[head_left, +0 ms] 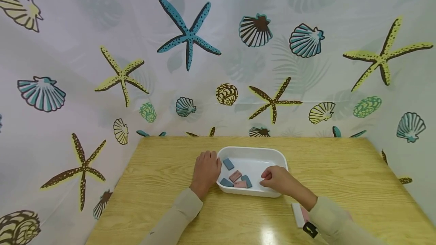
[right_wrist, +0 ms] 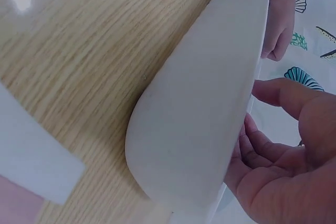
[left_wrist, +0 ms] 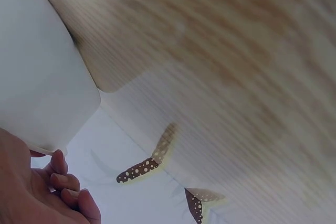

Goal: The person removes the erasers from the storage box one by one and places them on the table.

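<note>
A white plastic basin (head_left: 253,193) stands on the wooden table. In its left half lie several small flat blocks: a blue block (head_left: 228,163) near the back corner, a pink block (head_left: 235,176) in the middle, and other blue and pink ones close together at the front. My left hand (head_left: 206,169) grips the basin's left rim, with its curled fingers at the edge in the left wrist view. My right hand (head_left: 281,180) is over the basin's right half, fingers loosely bent. The right wrist view shows its thumb and fingers apart at the rim, some fingertips hidden behind it.
A flat white-and-pink object (head_left: 298,214) lies on the table (head_left: 238,218), partly covered by my right forearm. A dark band (head_left: 310,230) is on the right sleeve. Behind the table hangs a white cloth (head_left: 221,59) printed with starfish and shells.
</note>
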Demonstrator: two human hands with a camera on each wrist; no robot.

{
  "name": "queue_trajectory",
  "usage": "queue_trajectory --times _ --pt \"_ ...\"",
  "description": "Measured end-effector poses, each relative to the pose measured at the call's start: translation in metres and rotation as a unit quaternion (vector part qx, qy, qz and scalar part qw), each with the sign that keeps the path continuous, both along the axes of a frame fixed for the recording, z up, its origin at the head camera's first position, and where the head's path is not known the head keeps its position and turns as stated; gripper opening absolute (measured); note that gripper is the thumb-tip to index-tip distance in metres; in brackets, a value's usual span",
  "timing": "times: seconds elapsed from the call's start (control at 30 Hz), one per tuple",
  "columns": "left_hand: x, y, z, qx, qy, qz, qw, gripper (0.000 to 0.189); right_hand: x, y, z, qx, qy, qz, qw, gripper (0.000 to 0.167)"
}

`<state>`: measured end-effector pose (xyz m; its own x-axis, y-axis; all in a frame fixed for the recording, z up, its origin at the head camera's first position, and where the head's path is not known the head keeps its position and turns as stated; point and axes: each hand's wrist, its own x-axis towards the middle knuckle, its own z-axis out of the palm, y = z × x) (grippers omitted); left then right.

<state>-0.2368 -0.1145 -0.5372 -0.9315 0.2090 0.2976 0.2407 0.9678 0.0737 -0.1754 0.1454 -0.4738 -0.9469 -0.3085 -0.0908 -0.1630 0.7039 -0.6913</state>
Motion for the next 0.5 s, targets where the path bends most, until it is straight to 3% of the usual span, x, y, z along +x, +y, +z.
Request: queue_trajectory --times 0.17,0.5 --pt "0.002 0.0 0.002 0.004 -0.007 0.001 1.0 0.027 -0.004 -0.005 -0.006 0.002 0.01 0.006 0.9999 0.015" --pt "0.001 0.0 0.002 0.01 -0.01 0.001 0.9999 0.025 -0.012 -0.021 -0.022 0.029 -0.017 -0.008 0.9994 0.011"
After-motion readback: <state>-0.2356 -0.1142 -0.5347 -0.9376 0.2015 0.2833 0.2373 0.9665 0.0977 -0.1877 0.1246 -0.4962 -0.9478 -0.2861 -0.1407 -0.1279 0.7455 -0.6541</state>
